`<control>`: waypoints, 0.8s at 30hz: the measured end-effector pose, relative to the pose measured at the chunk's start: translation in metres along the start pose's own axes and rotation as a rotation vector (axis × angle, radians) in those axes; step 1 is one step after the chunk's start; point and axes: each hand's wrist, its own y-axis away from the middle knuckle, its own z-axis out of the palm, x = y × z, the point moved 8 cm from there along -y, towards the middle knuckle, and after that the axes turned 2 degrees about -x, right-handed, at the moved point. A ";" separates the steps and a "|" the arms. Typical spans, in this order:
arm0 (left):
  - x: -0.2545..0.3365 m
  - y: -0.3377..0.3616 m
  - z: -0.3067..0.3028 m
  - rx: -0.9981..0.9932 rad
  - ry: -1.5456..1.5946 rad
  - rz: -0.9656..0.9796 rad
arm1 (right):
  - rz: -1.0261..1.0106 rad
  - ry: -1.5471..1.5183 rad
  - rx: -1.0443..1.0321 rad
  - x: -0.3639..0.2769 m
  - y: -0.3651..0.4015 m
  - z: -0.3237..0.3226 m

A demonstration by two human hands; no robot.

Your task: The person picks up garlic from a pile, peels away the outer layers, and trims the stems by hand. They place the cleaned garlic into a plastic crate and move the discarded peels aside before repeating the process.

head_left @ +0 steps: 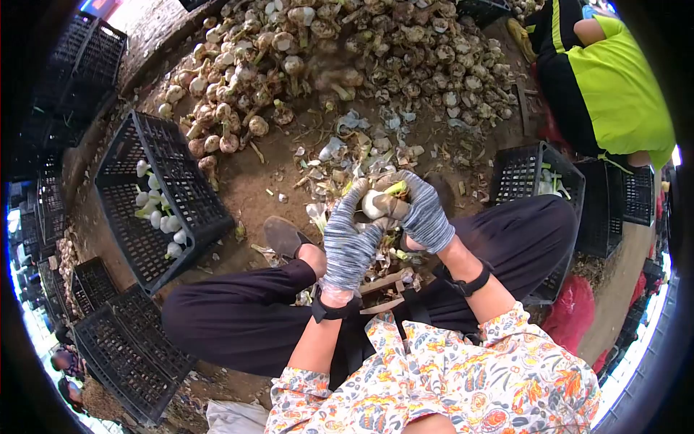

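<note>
Both my hands wear grey-striped knit gloves with dirty fingertips. Between them, above the littered ground, is a white garlic bulb (373, 205) with a yellow-green stem end pointing right. The fingers of my left hand (348, 242) close around the bulb's left side. From the right, my right hand (425, 215) grips the same bulb, its thumb and fingers pressed near the stem. Part of the bulb is covered by the fingers. Peeled skins and stem scraps (361, 155) lie on the ground just beyond my hands.
A large heap of unpeeled garlic (289, 65) fills the far side. At left, a black crate (195, 192) holds several white bulbs; another crate (538, 152) stands at right. A person in a yellow-green shirt (614, 87) sits far right. A red mesh sack (571, 311) lies near my right knee.
</note>
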 end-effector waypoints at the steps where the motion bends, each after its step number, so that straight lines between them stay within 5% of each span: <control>1: 0.000 0.000 0.000 0.000 0.002 0.001 | 0.086 -0.103 -0.022 0.004 0.000 0.001; 3: -0.009 0.000 0.000 -0.020 0.041 -0.102 | 0.079 -0.198 -0.004 -0.001 0.001 -0.003; 5: -0.008 0.000 -0.001 -0.005 0.086 -0.079 | 0.297 -0.388 -0.104 0.012 0.003 0.002; 15: -0.033 -0.003 -0.004 -0.018 0.478 -0.151 | 0.194 -0.359 -0.193 0.003 0.002 -0.003; 18: -0.046 0.000 0.002 0.002 0.667 -0.288 | 0.072 -0.270 -0.151 -0.011 0.003 -0.007; 20: -0.062 -0.002 -0.001 0.068 0.604 -0.339 | -0.264 0.047 -0.111 -0.030 0.006 -0.005; 24: -0.075 0.000 -0.012 0.208 0.449 -0.639 | 0.030 -0.083 -0.176 -0.013 0.016 0.009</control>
